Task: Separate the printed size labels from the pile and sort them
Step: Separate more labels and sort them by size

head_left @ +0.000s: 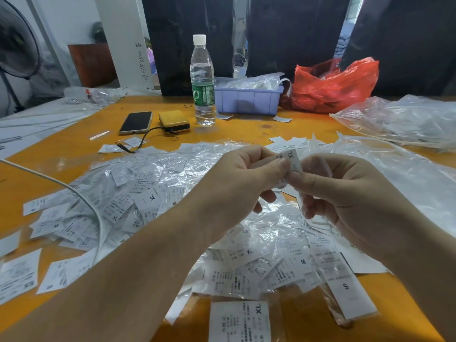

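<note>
matt white paper-like labels (145, 193) in glossy crinkled clear plastic sleeves (278, 213); smooth table (61, 149), possibly orange-painted wood.

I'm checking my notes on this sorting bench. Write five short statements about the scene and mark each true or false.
1. Both hands pinch one label marked XL. True: the left hand and right hand hold the label between them.
2. The water bottle's cap is off. False: the water bottle has its white cap on.
3. The phone lies screen up beside a yellow box. True: the phone is left of the yellow box.
4. The red bag sits in the blue tray. False: the red bag stands right of the blue tray.
5. The table is green. False: the table is orange-yellow.
</note>
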`<action>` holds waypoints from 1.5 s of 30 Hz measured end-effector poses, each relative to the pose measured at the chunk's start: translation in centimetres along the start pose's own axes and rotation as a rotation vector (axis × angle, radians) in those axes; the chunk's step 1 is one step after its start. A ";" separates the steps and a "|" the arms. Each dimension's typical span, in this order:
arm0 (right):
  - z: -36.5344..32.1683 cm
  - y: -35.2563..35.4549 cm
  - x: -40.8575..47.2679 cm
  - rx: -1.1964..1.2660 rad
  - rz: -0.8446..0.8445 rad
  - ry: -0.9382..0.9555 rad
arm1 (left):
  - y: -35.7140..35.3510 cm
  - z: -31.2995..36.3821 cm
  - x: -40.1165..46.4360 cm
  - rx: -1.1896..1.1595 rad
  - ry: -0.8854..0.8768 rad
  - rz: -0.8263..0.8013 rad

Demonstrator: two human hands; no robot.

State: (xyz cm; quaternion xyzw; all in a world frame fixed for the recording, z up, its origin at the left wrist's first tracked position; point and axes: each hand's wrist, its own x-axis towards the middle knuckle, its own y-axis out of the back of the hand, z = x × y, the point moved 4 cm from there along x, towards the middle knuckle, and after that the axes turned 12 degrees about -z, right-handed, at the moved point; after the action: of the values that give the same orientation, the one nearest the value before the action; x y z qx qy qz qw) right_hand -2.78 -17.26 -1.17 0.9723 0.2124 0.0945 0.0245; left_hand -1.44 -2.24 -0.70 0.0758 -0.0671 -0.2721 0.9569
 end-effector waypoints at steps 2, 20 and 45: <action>-0.1 0.3 0.0 0.006 0.039 0.016 | 0.1 0.0 0.0 0.026 0.021 0.003; 0.0 0.6 0.0 0.029 0.106 0.028 | 0.8 0.5 -0.1 0.000 -0.069 0.094; 0.1 0.6 0.1 0.051 0.122 0.056 | 1.0 0.1 0.0 0.102 -0.123 0.121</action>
State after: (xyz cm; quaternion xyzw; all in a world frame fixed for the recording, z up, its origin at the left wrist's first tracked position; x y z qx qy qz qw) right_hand -2.47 -17.74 -1.22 0.9807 0.1559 0.1173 -0.0120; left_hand -0.99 -1.40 -0.44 0.1034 -0.1441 -0.2140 0.9606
